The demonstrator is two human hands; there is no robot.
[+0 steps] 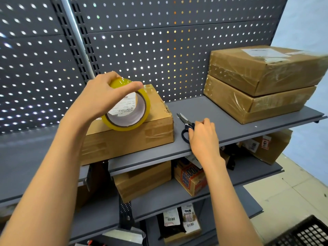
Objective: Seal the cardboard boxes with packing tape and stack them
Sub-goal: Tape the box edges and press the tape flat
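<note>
My left hand [99, 96] grips a yellow roll of packing tape [140, 112] and holds it over a taped cardboard box [134, 139] on the grey shelf [221, 118]. A white label on the box top shows through the roll's hole. My right hand [203, 135] rests on the dark handles of a pair of scissors [184, 121] lying on the shelf just right of the box; whether the fingers grip the handles is hidden. Two flat taped boxes stand stacked at the right end of the shelf, upper box [266, 68] on lower box [257, 102].
A dark pegboard [159, 41] backs the shelf. Lower shelves hold more parcels: a brown box [142, 180], an orange printed box [190, 178], a labelled parcel [266, 144] and small bagged packets [179, 222]. A black crate [305, 233] sits at the bottom right on the tiled floor.
</note>
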